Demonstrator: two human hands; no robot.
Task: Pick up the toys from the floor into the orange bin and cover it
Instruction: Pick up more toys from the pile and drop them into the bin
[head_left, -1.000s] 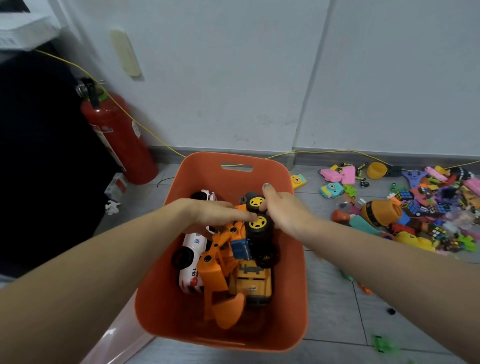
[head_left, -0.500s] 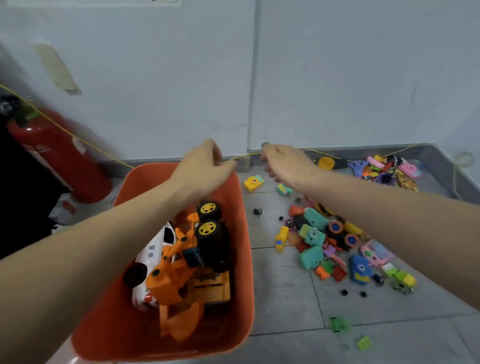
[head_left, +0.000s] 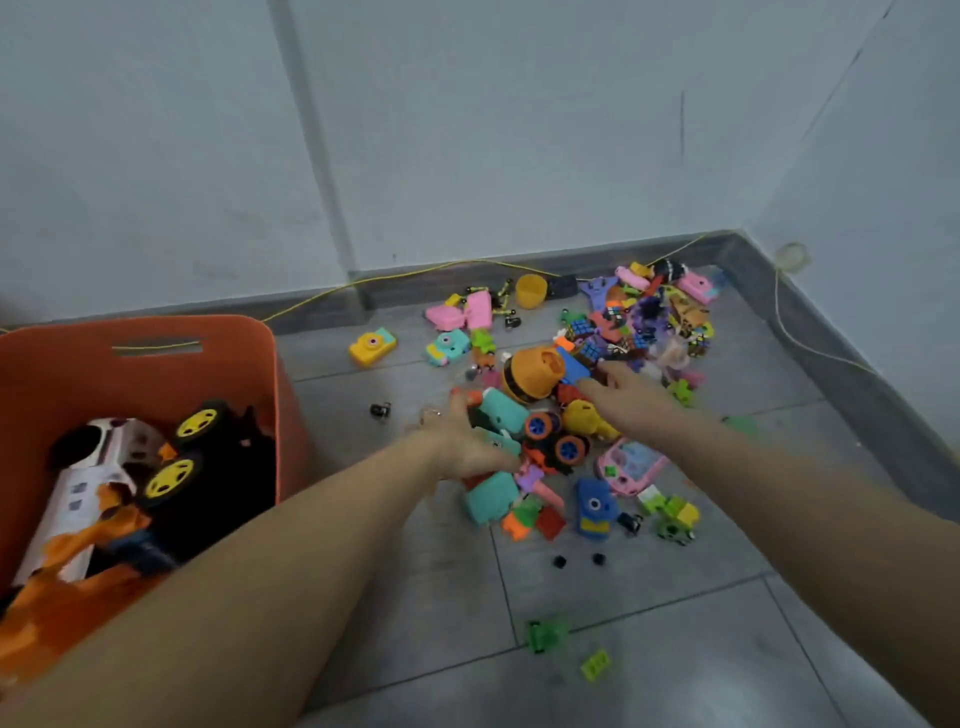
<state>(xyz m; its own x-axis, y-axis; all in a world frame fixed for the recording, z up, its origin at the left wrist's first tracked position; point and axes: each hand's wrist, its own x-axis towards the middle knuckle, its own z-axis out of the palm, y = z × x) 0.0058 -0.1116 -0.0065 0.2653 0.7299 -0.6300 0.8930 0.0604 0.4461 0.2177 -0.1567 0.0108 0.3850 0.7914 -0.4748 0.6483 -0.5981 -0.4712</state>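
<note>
The orange bin stands at the left on the floor, holding a white toy car and an orange truck with yellow-hubbed black wheels. A heap of small coloured toys lies to its right near the corner. My left hand reaches into the heap's near side with fingers spread, touching teal toys. My right hand is over the heap beside an orange barrel-shaped toy, fingers spread. Neither hand visibly holds anything.
A yellow toy camera and a small black piece lie between bin and heap. Green bits lie nearer me. A yellow cable runs along the skirting. Walls meet in a corner at the right.
Both hands left the truck in the bin, swung right over the floor and now reach down into the toy heap. The view turned right; the fire extinguisher is out of sight.
</note>
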